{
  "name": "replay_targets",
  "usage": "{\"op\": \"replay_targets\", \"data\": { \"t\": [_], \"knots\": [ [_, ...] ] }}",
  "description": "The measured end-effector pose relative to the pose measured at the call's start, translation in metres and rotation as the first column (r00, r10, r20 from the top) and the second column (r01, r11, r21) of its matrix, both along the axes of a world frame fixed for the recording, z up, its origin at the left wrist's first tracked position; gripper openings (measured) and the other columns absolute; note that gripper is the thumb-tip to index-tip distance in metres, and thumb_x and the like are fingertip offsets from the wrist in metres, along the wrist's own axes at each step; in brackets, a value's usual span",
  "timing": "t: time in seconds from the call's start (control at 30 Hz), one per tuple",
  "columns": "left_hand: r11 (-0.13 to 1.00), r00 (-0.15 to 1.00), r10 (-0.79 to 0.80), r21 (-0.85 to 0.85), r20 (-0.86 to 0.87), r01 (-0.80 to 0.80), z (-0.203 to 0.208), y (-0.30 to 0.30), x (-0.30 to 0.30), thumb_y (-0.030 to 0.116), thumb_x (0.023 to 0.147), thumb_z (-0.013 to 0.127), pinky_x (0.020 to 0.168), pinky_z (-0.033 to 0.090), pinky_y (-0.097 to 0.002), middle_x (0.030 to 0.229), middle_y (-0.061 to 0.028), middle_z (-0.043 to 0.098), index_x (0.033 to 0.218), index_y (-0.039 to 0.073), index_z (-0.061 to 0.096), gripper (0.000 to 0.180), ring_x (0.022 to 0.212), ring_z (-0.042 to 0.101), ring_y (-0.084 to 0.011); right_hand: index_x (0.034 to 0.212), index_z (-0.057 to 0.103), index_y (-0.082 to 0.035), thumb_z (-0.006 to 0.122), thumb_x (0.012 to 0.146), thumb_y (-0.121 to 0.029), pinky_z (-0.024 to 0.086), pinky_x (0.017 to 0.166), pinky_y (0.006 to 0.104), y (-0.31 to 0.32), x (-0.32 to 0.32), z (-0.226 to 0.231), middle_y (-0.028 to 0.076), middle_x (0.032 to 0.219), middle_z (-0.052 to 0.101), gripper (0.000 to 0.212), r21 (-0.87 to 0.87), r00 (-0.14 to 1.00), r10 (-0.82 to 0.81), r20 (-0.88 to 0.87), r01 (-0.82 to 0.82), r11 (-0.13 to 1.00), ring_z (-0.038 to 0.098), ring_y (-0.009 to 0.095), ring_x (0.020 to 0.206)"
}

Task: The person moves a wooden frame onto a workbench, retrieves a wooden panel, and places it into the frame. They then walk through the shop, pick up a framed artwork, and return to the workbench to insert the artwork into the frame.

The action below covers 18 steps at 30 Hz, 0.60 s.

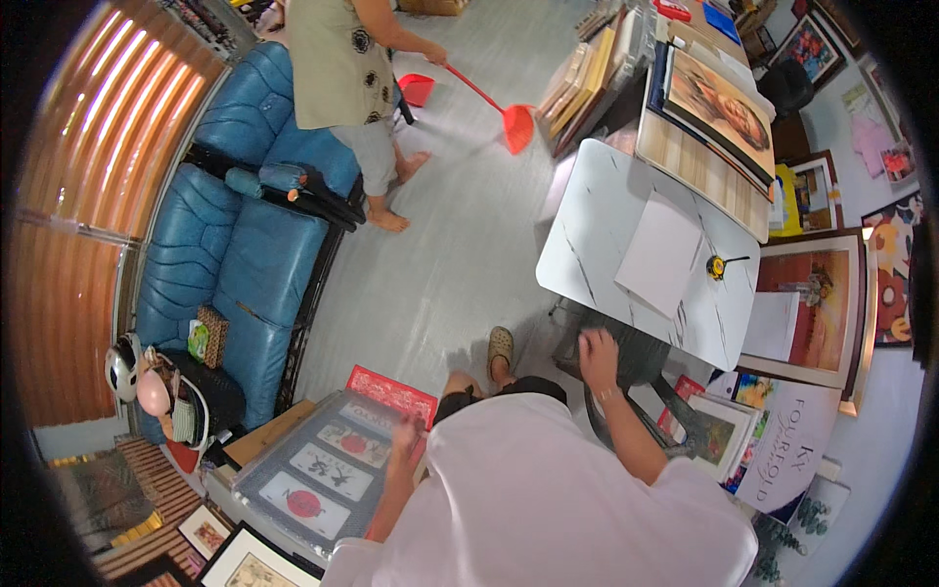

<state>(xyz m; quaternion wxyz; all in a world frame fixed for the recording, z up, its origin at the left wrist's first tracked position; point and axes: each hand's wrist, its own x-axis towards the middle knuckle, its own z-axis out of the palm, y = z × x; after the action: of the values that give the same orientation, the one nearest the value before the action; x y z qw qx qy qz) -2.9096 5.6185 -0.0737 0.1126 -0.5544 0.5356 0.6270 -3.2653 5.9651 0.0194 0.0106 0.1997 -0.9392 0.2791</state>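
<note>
My left hand (404, 437) is at the right edge of a flat picture frame (311, 468) wrapped in clear plastic, which holds several white panels with red and black designs. The fingers there are blurred, so I cannot tell whether they grip the edge. A red sheet with a pale pattern (393, 393) sticks out past the frame's far side. My right hand (599, 357) hangs with nothing in it, fingers loosely apart, above a dark chair (626, 357) beside the marble-patterned table (577, 249). White paper (657, 252) and a yellow-and-black tape measure (717, 267) lie on that table.
Ahead, a barefoot person (342, 78) holds a red long-handled dustpan (517, 127) over the grey floor (421, 254). A blue sofa (269, 254) lines the left, with a helmet (122, 367) and bags near it. Framed pictures (719, 112) are stacked at the right; others lean along the wall.
</note>
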Motion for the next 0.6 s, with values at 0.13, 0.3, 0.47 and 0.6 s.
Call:
{"op": "replay_targets", "data": {
  "t": [0.13,0.3,0.47,0.6],
  "knots": [
    [0.993,0.999,0.029,-0.110,-0.040,-0.033,0.009,-0.074,-0.046,0.034,0.095,0.055,0.063,0.050,-0.0303,0.090,-0.0058,0.067,0.109,0.005,0.063,0.034,0.073,0.063,-0.0149,0.106,0.060,-0.003,0.058,0.089,-0.022,0.047,0.079,0.0466,-0.087,-0.100,-0.001,0.017,0.098,0.059,0.026,-0.159,0.994,0.052,0.098,-0.036,0.987,0.057,0.039,0.093],
    [0.989,0.994,-0.113,-0.094,0.015,0.113,-0.011,-0.120,-0.083,0.036,0.096,0.054,0.063,0.051,-0.0308,0.090,-0.0074,0.068,0.109,0.004,0.063,0.036,0.073,0.064,-0.0160,0.113,0.060,-0.001,0.062,0.087,-0.029,0.047,0.086,0.0456,-0.140,-0.160,-0.018,0.022,0.109,0.057,0.038,0.017,0.973,-0.039,0.228,0.036,0.999,0.056,0.040,0.101],
    [0.955,0.942,-0.293,0.006,0.165,0.297,-0.038,-0.136,-0.120,0.034,0.094,0.057,0.065,0.051,-0.0335,0.091,-0.0119,0.068,0.110,-0.001,0.061,0.039,0.076,0.064,-0.0192,0.124,0.053,0.004,0.062,0.087,-0.034,0.044,0.093,0.0488,-0.145,-0.169,-0.057,0.030,0.121,0.051,0.053,0.200,0.913,-0.219,0.344,0.157,0.967,0.051,0.045,0.112],
    [0.929,0.929,-0.360,0.118,0.082,0.350,-0.041,-0.167,-0.172,0.033,0.093,0.056,0.066,0.051,-0.0344,0.092,-0.0105,0.067,0.111,0.000,0.061,0.038,0.078,0.064,-0.0191,0.126,0.050,0.005,0.062,0.086,-0.034,0.042,0.099,0.0488,-0.141,-0.142,-0.086,0.032,0.127,0.047,0.058,0.362,0.822,-0.253,0.511,0.061,0.930,0.049,0.047,0.117]
  ]
}}
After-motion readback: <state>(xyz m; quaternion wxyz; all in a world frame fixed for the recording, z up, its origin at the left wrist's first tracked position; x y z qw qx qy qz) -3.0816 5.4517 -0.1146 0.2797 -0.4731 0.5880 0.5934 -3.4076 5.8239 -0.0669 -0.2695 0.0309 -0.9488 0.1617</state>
